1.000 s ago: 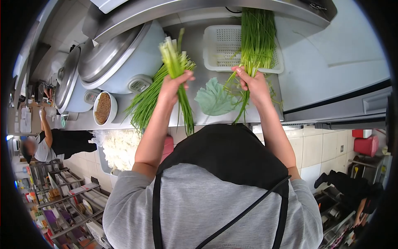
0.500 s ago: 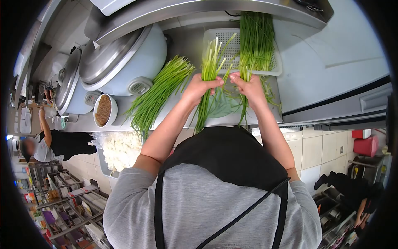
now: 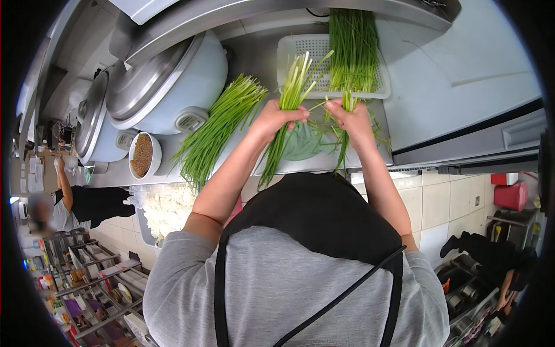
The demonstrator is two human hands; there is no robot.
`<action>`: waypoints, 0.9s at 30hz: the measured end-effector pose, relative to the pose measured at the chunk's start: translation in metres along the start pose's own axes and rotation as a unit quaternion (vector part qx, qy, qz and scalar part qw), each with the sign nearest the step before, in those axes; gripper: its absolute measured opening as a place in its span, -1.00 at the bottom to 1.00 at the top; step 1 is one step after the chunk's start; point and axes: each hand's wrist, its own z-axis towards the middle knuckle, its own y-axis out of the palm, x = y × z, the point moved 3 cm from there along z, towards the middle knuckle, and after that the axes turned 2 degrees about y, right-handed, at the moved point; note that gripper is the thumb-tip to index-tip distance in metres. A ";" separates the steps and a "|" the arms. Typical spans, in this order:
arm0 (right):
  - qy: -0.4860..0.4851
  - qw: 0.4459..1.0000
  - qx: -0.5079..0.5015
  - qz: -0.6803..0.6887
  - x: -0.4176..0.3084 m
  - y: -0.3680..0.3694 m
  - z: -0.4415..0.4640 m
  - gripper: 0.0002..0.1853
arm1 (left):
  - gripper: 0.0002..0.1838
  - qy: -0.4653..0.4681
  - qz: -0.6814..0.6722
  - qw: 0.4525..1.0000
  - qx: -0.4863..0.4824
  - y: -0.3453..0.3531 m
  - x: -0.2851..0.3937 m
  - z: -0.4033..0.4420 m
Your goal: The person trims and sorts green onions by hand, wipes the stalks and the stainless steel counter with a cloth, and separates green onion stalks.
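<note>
Counter (image 3: 251, 55), left to right: two cookers (image 3: 208, 75), bowl (image 3: 156, 157) in front, stalk pile (image 3: 219, 127), then basket (image 3: 282, 65) at the back with stalk bundle (image 3: 354, 52) in its right half. Left hand (image 3: 276, 120) and right hand (image 3: 355, 122) near side of basket, held bunch (image 3: 295, 84) in left; leaf (image 3: 306, 144) between hands.

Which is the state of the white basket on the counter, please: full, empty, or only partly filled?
Partly filled: green stalks lie in the right side of the white basket, while its perforated bottom shows on the left.
</note>
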 end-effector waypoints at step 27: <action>-0.053 0.970 0.060 0.231 0.007 0.000 0.005 -0.73 | -0.72 -0.022 -0.053 0.998 -0.037 0.028 -0.003 0.011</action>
